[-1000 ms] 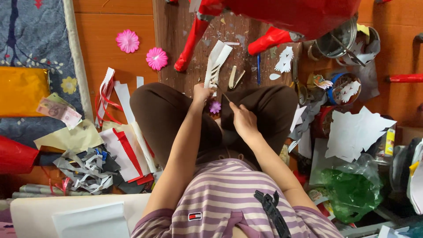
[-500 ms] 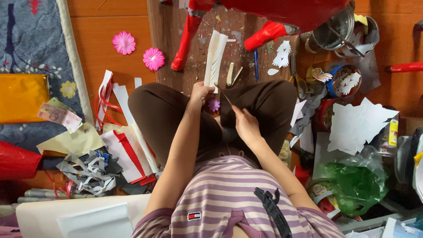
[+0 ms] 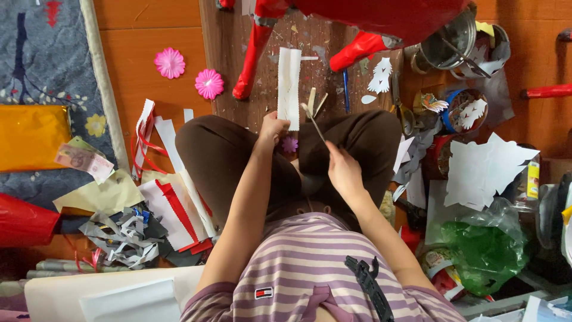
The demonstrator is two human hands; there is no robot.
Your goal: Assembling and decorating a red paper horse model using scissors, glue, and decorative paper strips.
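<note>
Seen from above, the person sits cross-legged on the floor, and the left hand (image 3: 273,126) is closed on the lower end of a long white paper strip with zigzag edges (image 3: 289,86), pinching it so it stands out over the brown wooden board (image 3: 226,53) ahead of the knees. The right hand (image 3: 342,170) is clenched around the handles of a pair of slim metal scissors (image 3: 314,119), blades pointing up toward the strip's lower right edge, tips just beside the paper. A small purple paper flower (image 3: 290,144) lies on the lap between the two hands. Left of the board, two pink paper flowers (image 3: 189,73) rest on the orange floor. By the left knee lies a heap of red, white and grey paper scraps (image 3: 143,214).
</note>
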